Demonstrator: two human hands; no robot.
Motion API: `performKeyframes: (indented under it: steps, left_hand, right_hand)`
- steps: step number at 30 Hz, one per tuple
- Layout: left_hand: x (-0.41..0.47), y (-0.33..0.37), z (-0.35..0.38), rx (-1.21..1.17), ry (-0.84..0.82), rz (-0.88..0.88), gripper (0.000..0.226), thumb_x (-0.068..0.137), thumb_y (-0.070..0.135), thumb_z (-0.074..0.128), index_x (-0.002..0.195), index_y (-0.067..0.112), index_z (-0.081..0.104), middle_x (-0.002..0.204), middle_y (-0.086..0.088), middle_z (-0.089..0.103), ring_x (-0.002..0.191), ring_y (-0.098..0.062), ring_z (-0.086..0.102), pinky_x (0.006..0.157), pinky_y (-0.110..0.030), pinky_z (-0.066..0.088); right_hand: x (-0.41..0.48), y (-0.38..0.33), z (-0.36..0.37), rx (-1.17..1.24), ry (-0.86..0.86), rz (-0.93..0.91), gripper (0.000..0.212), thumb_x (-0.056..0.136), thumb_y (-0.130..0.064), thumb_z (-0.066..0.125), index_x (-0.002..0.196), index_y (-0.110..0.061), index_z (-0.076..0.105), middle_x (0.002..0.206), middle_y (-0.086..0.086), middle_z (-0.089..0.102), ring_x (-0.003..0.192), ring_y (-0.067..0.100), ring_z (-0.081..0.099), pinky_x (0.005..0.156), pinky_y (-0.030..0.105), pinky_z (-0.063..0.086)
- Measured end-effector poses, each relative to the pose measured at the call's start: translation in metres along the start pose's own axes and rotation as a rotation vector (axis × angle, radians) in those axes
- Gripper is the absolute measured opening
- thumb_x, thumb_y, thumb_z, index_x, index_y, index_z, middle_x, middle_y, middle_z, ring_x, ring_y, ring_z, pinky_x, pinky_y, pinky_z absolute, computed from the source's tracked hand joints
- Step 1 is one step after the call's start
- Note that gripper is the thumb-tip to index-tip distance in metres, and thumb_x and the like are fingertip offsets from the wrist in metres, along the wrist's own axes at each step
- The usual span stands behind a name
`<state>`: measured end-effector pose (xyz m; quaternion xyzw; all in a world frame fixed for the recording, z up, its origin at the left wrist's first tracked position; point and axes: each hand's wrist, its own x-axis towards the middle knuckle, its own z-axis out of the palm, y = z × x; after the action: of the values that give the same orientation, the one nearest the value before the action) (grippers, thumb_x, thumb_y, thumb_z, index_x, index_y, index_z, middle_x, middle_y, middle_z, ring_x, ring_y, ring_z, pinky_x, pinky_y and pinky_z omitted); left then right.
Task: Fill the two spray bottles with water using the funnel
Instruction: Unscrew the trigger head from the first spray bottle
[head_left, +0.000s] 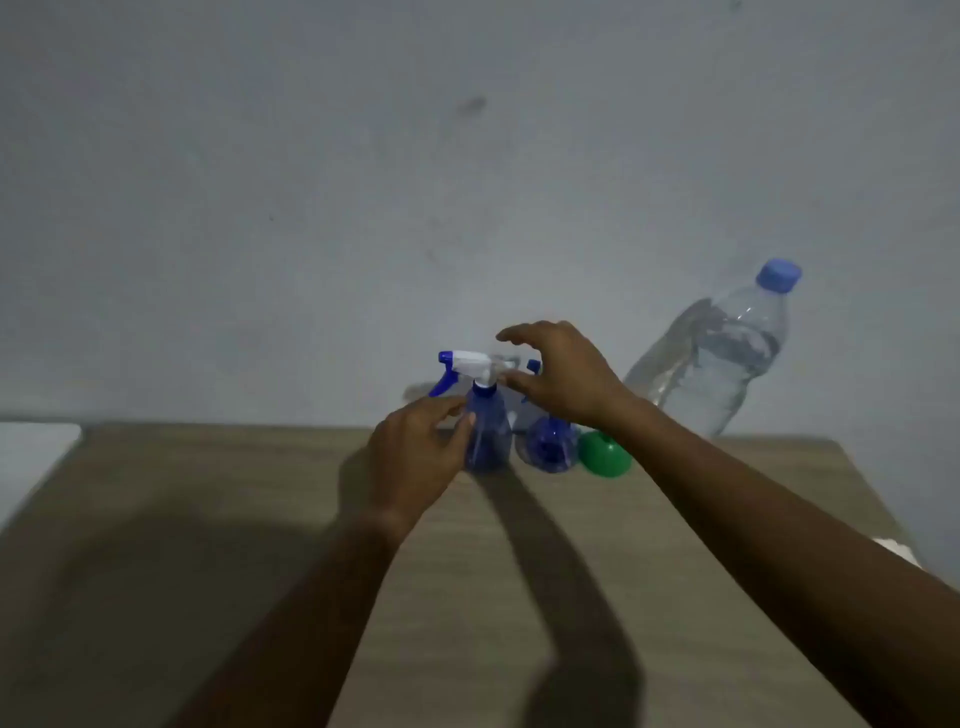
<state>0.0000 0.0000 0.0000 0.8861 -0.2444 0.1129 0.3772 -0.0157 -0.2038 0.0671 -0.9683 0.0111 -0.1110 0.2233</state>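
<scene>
Blue plastic: the left spray bottle (491, 436) and right spray bottle (550, 449) stand at the far edge of the desk (260, 519), green funnel (602, 454) just right of them, capped water bottle (727, 358) further right. Our left grip (415, 457) touches the left one's side, can't tell if it's clamped. Meanwhile our right grip (566, 379) hovers spread apart over the trigger head (470, 361). We reckon: hold the body firm, then unscrew the head.

Looking dim and bluish; throwing dark arm shadows (545, 571) across the table (156, 493) toward its near edge; blurring softly throughout; tilting the bottle (717, 358) near the right edge.
</scene>
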Motion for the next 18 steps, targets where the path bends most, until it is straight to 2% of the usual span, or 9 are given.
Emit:
performKeyframes:
  steps: [4, 6, 9, 11, 12, 14, 15, 18]
  left_hand:
    - [-0.001, -0.016, 0.022, -0.163, -0.105, -0.223, 0.042, 0.096, 0.038, 0.063, 0.135, 0.025, 0.06, 0.126, 0.003, 0.068, 0.101, -0.003, 0.059, 0.077, -0.015, 0.044]
    - [0.003, -0.018, 0.031, -0.26, -0.196, -0.308, 0.051, 0.099, 0.036, 0.058, 0.148, 0.027, 0.045, 0.136, 0.0, 0.061, 0.105, -0.003, 0.051, 0.074, -0.013, 0.038]
    - [0.012, -0.019, 0.033, -0.435, -0.305, -0.391, 0.058, 0.102, 0.032, 0.054, 0.155, 0.03, 0.03, 0.145, 0.0, 0.052, 0.117, -0.007, 0.05, 0.082, -0.017, 0.037]
    - [0.012, -0.021, 0.031, -0.508, -0.338, -0.39, 0.056, 0.102, 0.028, 0.054, 0.154, 0.027, 0.034, 0.144, -0.001, 0.054, 0.122, -0.008, 0.054, 0.083, -0.01, 0.041]
    - [0.01, -0.022, 0.03, -0.55, -0.336, -0.369, 0.053, 0.101, 0.024, 0.055, 0.152, 0.023, 0.039, 0.14, 0.0, 0.058, 0.117, -0.004, 0.057, 0.081, -0.004, 0.044]
    - [0.002, -0.026, 0.026, -0.633, -0.303, -0.343, 0.046, 0.098, 0.017, 0.06, 0.143, 0.019, 0.05, 0.132, 0.005, 0.063, 0.11, 0.004, 0.059, 0.088, -0.007, 0.049]
    - [-0.004, -0.027, 0.022, -0.668, -0.281, -0.347, 0.044, 0.096, 0.015, 0.064, 0.139, 0.019, 0.054, 0.129, 0.007, 0.065, 0.112, 0.004, 0.061, 0.09, -0.01, 0.05]
    - [-0.032, -0.026, 0.007, -0.712, -0.237, -0.375, 0.044, 0.09, 0.012, 0.071, 0.133, 0.012, 0.062, 0.123, 0.004, 0.07, 0.113, -0.004, 0.066, 0.085, -0.01, 0.05]
  right_hand:
    - [0.021, 0.0, 0.022, -0.063, -0.089, -0.028, 0.044, 0.09, -0.035, 0.074, 0.13, -0.019, 0.066, 0.119, 0.007, 0.071, 0.108, 0.027, 0.061, 0.089, 0.043, 0.05]
    - [0.027, 0.0, 0.034, -0.161, -0.075, -0.073, 0.045, 0.09, -0.037, 0.073, 0.131, -0.021, 0.064, 0.117, 0.006, 0.07, 0.108, 0.027, 0.057, 0.087, 0.039, 0.045]
    - [0.032, -0.002, 0.041, -0.238, -0.066, -0.093, 0.042, 0.09, -0.038, 0.072, 0.127, -0.02, 0.064, 0.116, 0.006, 0.069, 0.111, 0.026, 0.054, 0.083, 0.034, 0.031]
    - [0.031, -0.005, 0.043, -0.25, -0.082, -0.091, 0.036, 0.09, -0.038, 0.071, 0.12, -0.019, 0.068, 0.107, 0.006, 0.069, 0.11, 0.027, 0.052, 0.082, 0.034, 0.028]
    - [0.029, -0.007, 0.044, -0.255, -0.091, -0.1, 0.033, 0.089, -0.039, 0.071, 0.115, -0.019, 0.069, 0.1, 0.003, 0.067, 0.108, 0.026, 0.051, 0.081, 0.034, 0.027]
    - [0.018, -0.012, 0.044, -0.216, -0.091, -0.129, 0.028, 0.088, -0.04, 0.072, 0.107, -0.019, 0.071, 0.089, -0.002, 0.062, 0.099, 0.023, 0.049, 0.08, 0.034, 0.028]
    - [0.01, -0.014, 0.043, -0.146, -0.091, -0.133, 0.025, 0.087, -0.037, 0.074, 0.103, -0.018, 0.071, 0.087, -0.003, 0.061, 0.093, 0.022, 0.05, 0.078, 0.035, 0.031]
    - [-0.022, -0.022, 0.044, 0.15, -0.153, -0.104, 0.018, 0.083, -0.025, 0.079, 0.095, -0.015, 0.071, 0.085, -0.003, 0.068, 0.083, 0.019, 0.062, 0.073, 0.039, 0.049]
